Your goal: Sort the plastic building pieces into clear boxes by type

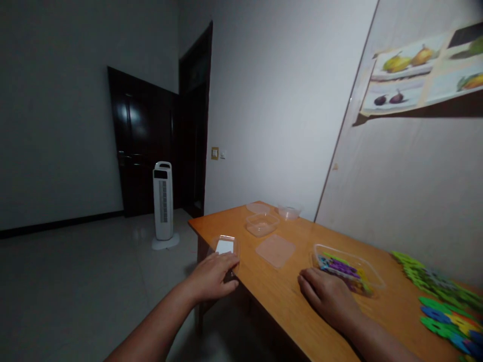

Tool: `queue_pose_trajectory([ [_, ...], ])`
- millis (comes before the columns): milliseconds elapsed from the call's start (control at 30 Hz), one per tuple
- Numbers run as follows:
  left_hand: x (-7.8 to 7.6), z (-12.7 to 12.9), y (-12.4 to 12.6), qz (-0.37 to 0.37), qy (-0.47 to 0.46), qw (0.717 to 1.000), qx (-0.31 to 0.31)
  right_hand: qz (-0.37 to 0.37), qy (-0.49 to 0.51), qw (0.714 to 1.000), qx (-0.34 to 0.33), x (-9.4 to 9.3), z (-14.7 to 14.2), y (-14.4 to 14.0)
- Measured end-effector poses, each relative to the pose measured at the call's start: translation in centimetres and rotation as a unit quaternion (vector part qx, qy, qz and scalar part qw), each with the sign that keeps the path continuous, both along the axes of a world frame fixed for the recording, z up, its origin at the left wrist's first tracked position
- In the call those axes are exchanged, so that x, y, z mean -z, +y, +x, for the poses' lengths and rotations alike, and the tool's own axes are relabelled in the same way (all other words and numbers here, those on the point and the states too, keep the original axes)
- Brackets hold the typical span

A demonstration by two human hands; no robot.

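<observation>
Right hand (pixel 328 296) sits closest, fingers loosely curled on the orange-brown tabletop (pixel 285 296), up against the near-left corner of a clear plastic container (pixel 382 284); can't tell if it's actually gripping it. That tub holds purple, blue, yellow and green plastic pieces (pixel 343 269). More flower-shaped interlocking pieces (pixel 437 322) are piled along the right side, with a mostly green heap (pixel 418 276) behind them. Left hand (pixel 216 276) is well apart from the right, over at the table's left edge, fingers laid over a small clear tray (pixel 236 246) with a white rectangle (pixel 225 246) in it. How firm that hold is, no idea, since the hand covers the near end. Between the hands and a bit farther back there's a flat square lid (pixel 275 250), then a clear square tub (pixel 262 231), then a thin clear lid (pixel 257 207) and a clear bowl (pixel 289 212) near the wall. Way past that: white tower fan (pixel 163 206), dark door (pixel 147 146).
</observation>
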State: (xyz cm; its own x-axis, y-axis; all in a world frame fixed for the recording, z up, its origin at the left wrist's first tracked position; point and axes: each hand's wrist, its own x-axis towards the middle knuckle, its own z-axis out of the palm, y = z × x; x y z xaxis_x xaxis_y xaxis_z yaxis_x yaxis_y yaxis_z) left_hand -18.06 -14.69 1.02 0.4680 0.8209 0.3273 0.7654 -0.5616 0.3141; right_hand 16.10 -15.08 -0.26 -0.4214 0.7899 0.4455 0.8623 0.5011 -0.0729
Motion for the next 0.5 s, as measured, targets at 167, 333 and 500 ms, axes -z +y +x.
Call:
queue_pose_trajectory([
  [167, 1.0, -0.2, 0.7, 0.023, 0.018, 0.999, -0.014, -0.002, -0.010, 1.000, 0.003, 0.2, 0.1, 0.2],
  [333, -1.3, 1.1, 0.5, 0.134, -0.080, 0.987, -0.026, 0.018, 0.010, 1.000, -0.004, -0.3, -0.4, -0.1],
  [500, -4.9, 7.0, 0.7, 0.057, -0.377, 0.924, 0.038, 0.057, 0.203, 0.976, 0.053, -2.0, 0.6, 0.1],
])
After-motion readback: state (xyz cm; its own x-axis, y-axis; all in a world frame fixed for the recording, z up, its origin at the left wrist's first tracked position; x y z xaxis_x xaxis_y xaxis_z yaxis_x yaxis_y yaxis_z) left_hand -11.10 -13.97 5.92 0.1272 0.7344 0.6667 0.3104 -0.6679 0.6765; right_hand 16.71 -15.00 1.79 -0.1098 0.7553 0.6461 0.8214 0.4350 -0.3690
